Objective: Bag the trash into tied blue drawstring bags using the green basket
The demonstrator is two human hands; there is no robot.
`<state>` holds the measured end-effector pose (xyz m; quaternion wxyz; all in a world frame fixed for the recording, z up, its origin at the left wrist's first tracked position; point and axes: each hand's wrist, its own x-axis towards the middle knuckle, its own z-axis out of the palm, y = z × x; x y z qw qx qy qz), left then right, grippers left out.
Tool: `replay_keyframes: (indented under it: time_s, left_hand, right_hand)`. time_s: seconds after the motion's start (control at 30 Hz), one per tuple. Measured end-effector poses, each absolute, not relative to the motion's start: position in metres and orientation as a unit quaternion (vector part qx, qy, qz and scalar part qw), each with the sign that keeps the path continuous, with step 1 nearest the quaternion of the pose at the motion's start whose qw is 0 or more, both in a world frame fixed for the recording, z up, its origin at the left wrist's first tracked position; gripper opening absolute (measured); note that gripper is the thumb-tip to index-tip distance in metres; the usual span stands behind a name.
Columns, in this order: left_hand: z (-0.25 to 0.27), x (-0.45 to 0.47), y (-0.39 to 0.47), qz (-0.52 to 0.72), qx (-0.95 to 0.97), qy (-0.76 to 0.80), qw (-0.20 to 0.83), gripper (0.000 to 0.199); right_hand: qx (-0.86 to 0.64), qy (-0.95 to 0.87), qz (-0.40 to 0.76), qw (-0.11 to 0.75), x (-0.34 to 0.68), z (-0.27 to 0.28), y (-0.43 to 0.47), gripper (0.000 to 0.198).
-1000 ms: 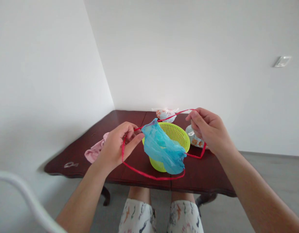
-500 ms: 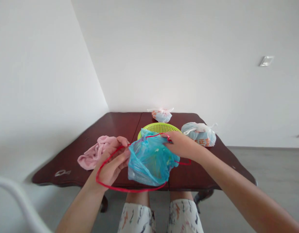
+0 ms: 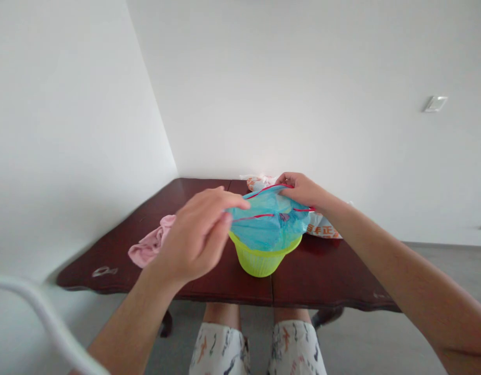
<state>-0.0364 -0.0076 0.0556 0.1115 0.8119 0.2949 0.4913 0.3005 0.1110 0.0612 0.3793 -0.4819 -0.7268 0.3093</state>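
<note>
A thin blue plastic bag (image 3: 263, 229) with a red drawstring (image 3: 258, 216) lies spread over the mouth of a yellow-green slotted basket (image 3: 261, 263). My right hand (image 3: 300, 188) pinches the far right edge of the bag where the drawstring runs. At the bag's left edge, my left hand (image 3: 203, 229) has its fingers stretched out and its thumb apart, with the index finger reaching over the plastic. Most of the basket's rim is hidden under the bag.
A pink cloth (image 3: 148, 247) lies crumpled on the dark red wooden table (image 3: 232, 286) at left. One white plastic bag (image 3: 259, 182) with orange print is at the back. Another printed plastic bag (image 3: 326, 226) sits behind my right forearm. White walls (image 3: 263, 94) border the table.
The blue bag has moved away from me, from above the table's front edge onto the basket, and opened wider. The basket now stands nearer. My left hand has loosened its fingers.
</note>
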Motion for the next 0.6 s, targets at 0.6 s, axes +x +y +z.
replay_keyframes:
  time_s: [0.6]
  left_hand:
    - [0.054,0.034,0.059,0.08,0.897,0.434,-0.002,0.046]
  right_hand:
    - [-0.323,-0.901,-0.164,0.24,0.289,0.068,0.046,0.046]
